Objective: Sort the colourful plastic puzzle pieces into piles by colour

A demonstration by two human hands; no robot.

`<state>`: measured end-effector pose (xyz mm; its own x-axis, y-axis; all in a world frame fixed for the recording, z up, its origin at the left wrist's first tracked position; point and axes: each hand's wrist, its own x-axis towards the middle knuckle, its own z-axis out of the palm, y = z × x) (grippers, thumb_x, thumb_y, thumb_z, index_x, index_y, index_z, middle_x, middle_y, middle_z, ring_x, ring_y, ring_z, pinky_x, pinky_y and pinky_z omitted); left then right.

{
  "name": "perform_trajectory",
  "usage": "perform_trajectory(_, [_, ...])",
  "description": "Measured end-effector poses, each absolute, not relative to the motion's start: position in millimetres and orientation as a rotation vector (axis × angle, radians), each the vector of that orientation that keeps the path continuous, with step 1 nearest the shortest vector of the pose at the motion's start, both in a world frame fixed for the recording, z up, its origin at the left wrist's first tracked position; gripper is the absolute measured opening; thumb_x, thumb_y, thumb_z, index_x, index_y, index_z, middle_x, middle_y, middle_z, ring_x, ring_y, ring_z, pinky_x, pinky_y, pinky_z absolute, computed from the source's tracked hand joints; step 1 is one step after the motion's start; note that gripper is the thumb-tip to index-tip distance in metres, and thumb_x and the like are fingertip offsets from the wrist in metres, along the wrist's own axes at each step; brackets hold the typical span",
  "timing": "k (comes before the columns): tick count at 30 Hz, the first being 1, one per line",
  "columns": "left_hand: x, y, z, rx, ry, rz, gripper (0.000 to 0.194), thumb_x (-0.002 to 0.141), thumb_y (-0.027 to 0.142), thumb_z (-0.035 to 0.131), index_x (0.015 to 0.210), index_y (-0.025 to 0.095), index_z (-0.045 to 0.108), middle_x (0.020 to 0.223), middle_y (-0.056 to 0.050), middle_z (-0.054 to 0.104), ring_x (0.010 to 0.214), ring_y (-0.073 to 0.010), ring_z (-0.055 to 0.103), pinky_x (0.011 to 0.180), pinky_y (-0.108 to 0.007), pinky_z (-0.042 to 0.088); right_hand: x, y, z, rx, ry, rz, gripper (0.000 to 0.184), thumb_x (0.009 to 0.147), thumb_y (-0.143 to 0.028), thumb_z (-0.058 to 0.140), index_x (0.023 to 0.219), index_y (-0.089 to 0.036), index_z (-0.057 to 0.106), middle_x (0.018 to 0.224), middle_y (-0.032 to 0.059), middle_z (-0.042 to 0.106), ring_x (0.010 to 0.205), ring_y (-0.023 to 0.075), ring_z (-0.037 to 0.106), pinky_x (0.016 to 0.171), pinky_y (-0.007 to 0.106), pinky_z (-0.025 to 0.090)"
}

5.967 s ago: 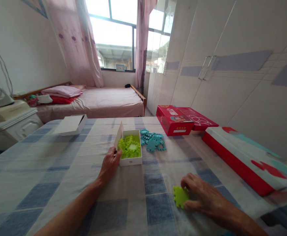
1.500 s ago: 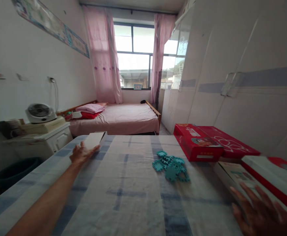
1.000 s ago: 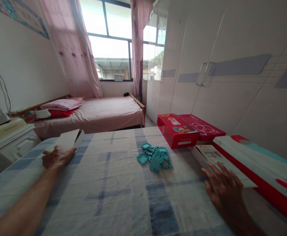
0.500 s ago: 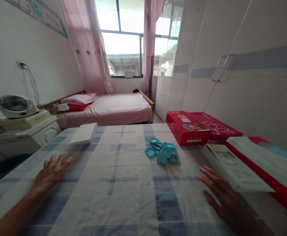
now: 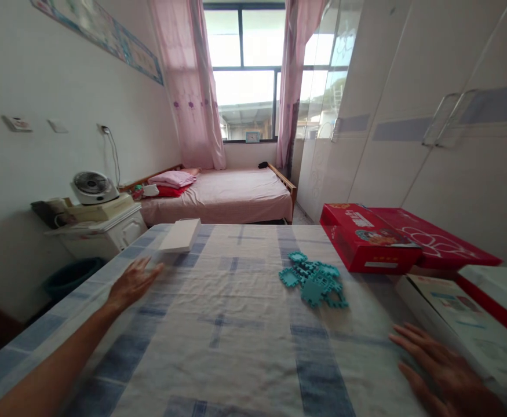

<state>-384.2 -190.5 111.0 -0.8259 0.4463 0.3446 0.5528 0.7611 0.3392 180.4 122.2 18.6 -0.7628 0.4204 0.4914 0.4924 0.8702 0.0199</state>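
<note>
My left hand (image 5: 134, 282) is open over the left part of the table, fingers stretched out and a little blurred. Just beyond it lies a flat white box (image 5: 181, 236). On the right, my right hand (image 5: 442, 365) is also open, palm down with nothing in it, beside a white printed box (image 5: 457, 313). Between the hands, farther from me, several teal plastic interlocking pieces (image 5: 314, 282) with toothed edges lie in a loose heap, and neither hand touches them.
A blue-and-white checked cloth (image 5: 244, 324) covers the table. Red boxes (image 5: 366, 237) stand at its far right. Behind are a bed (image 5: 236, 194), a wardrobe (image 5: 409, 104), and at left a small fan (image 5: 92, 184) on a cabinet above a dark bin (image 5: 73, 278).
The camera view has turned left, so the scene sits farther right. My left hand is nearer the white box. Both hands stay open, and the teal pieces lie as before.
</note>
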Motion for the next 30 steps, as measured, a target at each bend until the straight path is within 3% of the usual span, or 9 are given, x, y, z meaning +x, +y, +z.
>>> perform_trajectory(2, [-394,-162,119,-0.751,-2.796,-0.623,0.074,0.073,0.061,0.045,0.123,0.007,0.047,0.131,-0.018,0.048,0.121,-0.0294,0.045,0.096,-0.036,0.036,184,128,8,-0.708,-2.572,-0.177,0.042,0.082,-0.044,0.049,0.121,-0.028,0.056,0.13,0.0033,0.053,0.115,0.0264,0.053,0.091,0.041,0.05])
perform_trajectory(6, [-408,-106,126,-0.594,-2.92,-0.621,0.099,0.061,0.076,0.046,0.131,0.007,0.034,0.13,-0.027,0.041,0.117,-0.0398,0.046,0.09,-0.047,0.04,189,133,-3,-0.771,-2.583,-0.149,0.041,0.082,-0.044,0.05,0.121,-0.029,0.056,0.13,0.0015,0.054,0.112,0.0239,0.056,0.09,0.037,0.051])
perform_trajectory(9, [-413,-80,122,-0.458,-2.954,-0.546,0.101,0.056,0.073,0.055,0.13,0.007,0.034,0.128,-0.029,0.04,0.117,-0.0452,0.041,0.086,-0.051,0.041,188,127,5,-0.765,-2.57,-0.185,0.04,0.081,-0.045,0.052,0.119,-0.03,0.057,0.126,0.0003,0.056,0.108,0.0218,0.059,0.087,0.032,0.053])
perform_trajectory(13, [-413,-74,114,-0.393,-2.892,-0.461,0.086,0.06,0.062,0.06,0.12,0.002,0.044,0.129,-0.028,0.039,0.114,-0.0476,0.039,0.083,-0.049,0.041,179,116,23,-0.755,-2.527,-0.242,0.038,0.081,-0.044,0.051,0.115,-0.03,0.06,0.12,0.0004,0.061,0.104,0.0205,0.061,0.083,0.029,0.055])
perform_trajectory(19, [-379,-88,134,-0.664,-2.743,-0.48,0.075,0.075,0.063,0.039,0.117,0.001,0.045,0.12,-0.018,0.047,0.11,-0.0436,0.044,0.085,-0.05,0.039,172,106,37,-0.808,-2.555,-0.192,0.036,0.081,-0.041,0.052,0.114,-0.03,0.06,0.12,0.0021,0.061,0.105,0.0222,0.061,0.085,0.033,0.054])
perform_trajectory(23, [-315,-108,144,-0.872,-2.566,-0.546,0.069,0.072,0.054,0.047,0.122,0.007,0.048,0.114,-0.016,0.051,0.11,-0.0373,0.047,0.095,-0.048,0.038,170,103,39,-0.858,-2.57,-0.101,0.034,0.083,-0.036,0.05,0.115,-0.029,0.059,0.121,0.0026,0.059,0.109,0.0224,0.058,0.09,0.036,0.051])
perform_trajectory(26, [-250,-133,133,-1.152,-2.433,-0.656,0.075,0.068,0.054,0.048,0.127,0.007,0.046,0.116,-0.017,0.051,0.111,-0.0349,0.048,0.098,-0.046,0.038,169,101,42,-0.886,-2.58,-0.036,0.035,0.083,-0.034,0.05,0.116,-0.027,0.058,0.123,0.0035,0.058,0.112,0.0223,0.055,0.093,0.037,0.049])
perform_trajectory(30, [-173,-161,101,-1.442,-2.333,-0.741,0.073,0.07,0.052,0.052,0.135,0.021,0.039,0.125,-0.013,0.05,0.114,-0.0324,0.048,0.097,-0.047,0.042,165,97,50,-0.871,-2.594,0.015,0.036,0.083,-0.029,0.049,0.117,-0.023,0.058,0.122,0.0059,0.057,0.112,0.0218,0.054,0.096,0.038,0.046])
